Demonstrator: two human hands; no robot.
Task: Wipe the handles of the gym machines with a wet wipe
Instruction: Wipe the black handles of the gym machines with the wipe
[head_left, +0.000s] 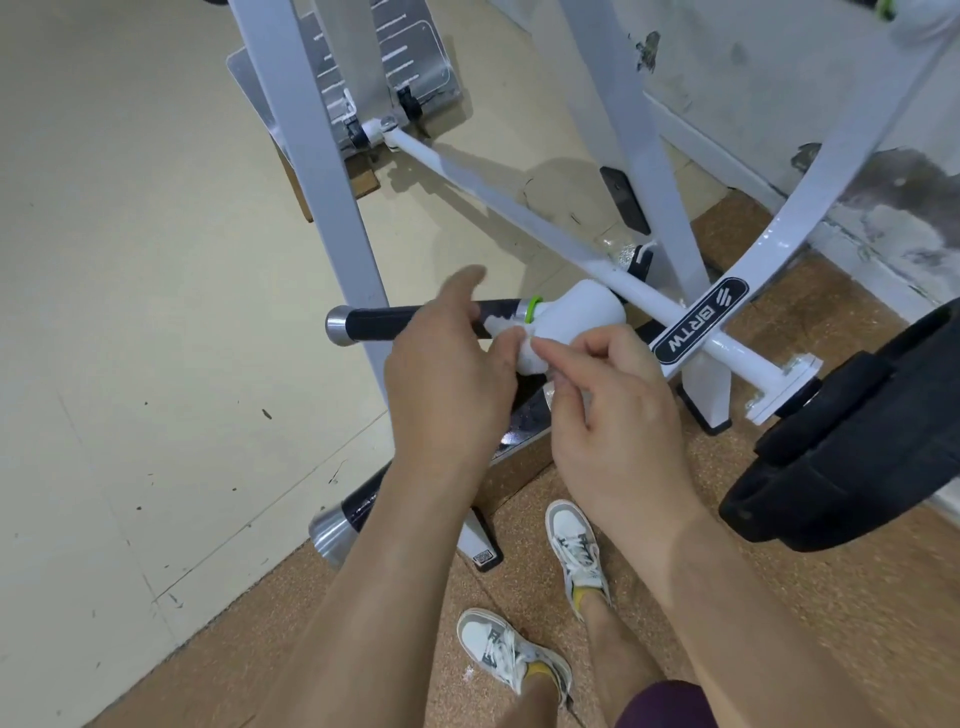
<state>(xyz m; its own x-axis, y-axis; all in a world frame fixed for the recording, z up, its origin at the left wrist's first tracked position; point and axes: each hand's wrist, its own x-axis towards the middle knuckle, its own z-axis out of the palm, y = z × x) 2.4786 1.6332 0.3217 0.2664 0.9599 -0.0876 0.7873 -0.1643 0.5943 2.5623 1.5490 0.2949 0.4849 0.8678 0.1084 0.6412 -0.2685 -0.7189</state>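
A black handle (384, 323) with a silver end cap and a green ring sticks out to the left from the white machine arm (582, 306). A white wet wipe (524, 351) is bunched just below the handle's inner end. My left hand (452, 374) pinches the wipe, its index finger stretched out over the grip. My right hand (618, 410) pinches the same wipe from the right with thumb and forefinger. A second black handle (353, 514) with a silver cap lies lower down, partly hidden behind my left forearm.
White frame posts (332, 192) stand behind the handle, and a white crossbar (519, 202) runs diagonally. A black weight plate (852, 447) hangs at the right. My two sneakers (576, 551) stand on brown cork flooring; pale flooring lies to the left.
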